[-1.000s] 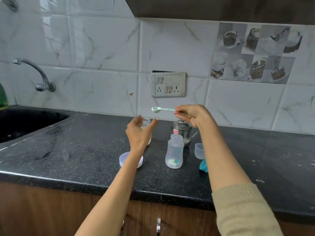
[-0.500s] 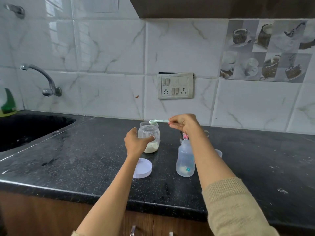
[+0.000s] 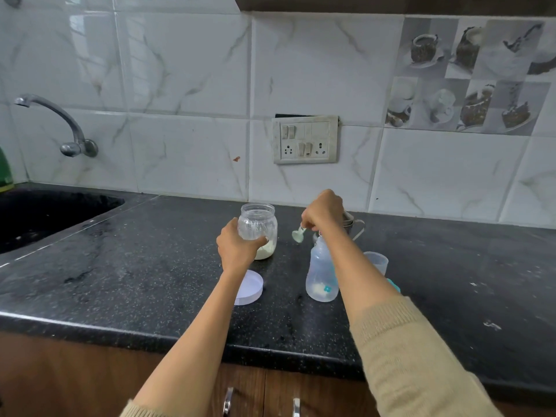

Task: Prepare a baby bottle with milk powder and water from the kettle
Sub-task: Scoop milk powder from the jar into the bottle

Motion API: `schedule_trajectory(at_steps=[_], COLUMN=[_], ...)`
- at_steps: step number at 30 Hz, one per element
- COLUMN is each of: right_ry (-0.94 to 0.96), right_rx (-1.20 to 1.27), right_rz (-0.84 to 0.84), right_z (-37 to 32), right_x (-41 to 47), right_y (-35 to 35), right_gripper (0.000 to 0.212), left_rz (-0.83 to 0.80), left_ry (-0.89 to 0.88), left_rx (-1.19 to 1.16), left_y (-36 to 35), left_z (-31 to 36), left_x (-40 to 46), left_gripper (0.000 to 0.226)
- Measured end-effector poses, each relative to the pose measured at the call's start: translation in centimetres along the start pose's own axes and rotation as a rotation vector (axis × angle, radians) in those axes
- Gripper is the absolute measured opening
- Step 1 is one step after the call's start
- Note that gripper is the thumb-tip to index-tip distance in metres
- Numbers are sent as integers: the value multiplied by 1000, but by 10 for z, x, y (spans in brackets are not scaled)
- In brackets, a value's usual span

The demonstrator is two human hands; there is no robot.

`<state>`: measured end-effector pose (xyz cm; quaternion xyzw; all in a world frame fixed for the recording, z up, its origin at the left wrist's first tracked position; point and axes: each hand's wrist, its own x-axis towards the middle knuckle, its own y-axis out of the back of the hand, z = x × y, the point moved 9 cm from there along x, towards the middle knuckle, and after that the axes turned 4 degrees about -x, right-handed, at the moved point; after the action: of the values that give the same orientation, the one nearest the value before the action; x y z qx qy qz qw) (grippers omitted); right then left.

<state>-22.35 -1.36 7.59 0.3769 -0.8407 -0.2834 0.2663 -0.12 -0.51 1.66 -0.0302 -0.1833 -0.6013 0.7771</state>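
The left hand grips the powder jar on the counter; the right hand pinches the scoop, which has dropped from above the jar to tilt beside the baby bottle mouth. Powder already lies in the bottle, so another scoop is probably being tipped in; water comes later.

Soft, even daylight; pale glare on the wall tiles at upper left. Sharp centre, wide-angle bending at the edges, faint shadows.
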Motion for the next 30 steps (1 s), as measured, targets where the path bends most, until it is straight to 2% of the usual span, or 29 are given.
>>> schedule_trajectory(at_steps=[2, 5, 6, 10, 13, 15, 16, 17, 19, 22, 26, 28, 30], right_ry=[94, 167, 182, 186, 181, 158, 151, 147, 147, 156, 135, 142, 122], right_rx=[-122, -242, -279, -462, -658, -677, -685, -701, -704, -663, -468, -411, -259], right_rz=[-4, -91, -129, -337, -489, -544, -561, -566, -544, -575, -568, -499, -328], right_z=[-10, -16, -18, -11, -6, -2, 0, 0, -1, -6, -11, -10, -4], right_x=[-4, -7, -9, -15, -24, -26, -25, -25, -23, -22, -8, 6, 19], right_y=[-11, -29, -33, -49, -54, -55, -57, -58, -58, -55, -31, -14, 13], right_gripper=[18, 20, 17, 6, 15, 19, 20, 21, 23, 27, 37, 30, 23], left_rz=[-7, 4, 12, 31, 40, 37, 38, 37, 54, 100, 137, 99, 23], left_ry=[-9, -9, -1, -1, -3, 9, 16, 28, 28, -19, -103, -159, -181], left_rx=[-6, -18, -15, -19, -53, -51, -44, -39, -63, -107, -158, -181, -195], left_y=[-1, 0, 0, 1, 1, -1, -1, -1, 1, 4, -1, -10, -24], left_z=[0, 1, -1, -1, -2, -7, -9, -9, -6, 5, 28, 46, 62], left_x=[0, 2, 3, 1, 1, 3, 3, 2, -1, -6, -14, -20, -26], left_gripper=[29, 58, 60, 60, 60, 37, 47, 69, 85, 84, 77, 74, 72])
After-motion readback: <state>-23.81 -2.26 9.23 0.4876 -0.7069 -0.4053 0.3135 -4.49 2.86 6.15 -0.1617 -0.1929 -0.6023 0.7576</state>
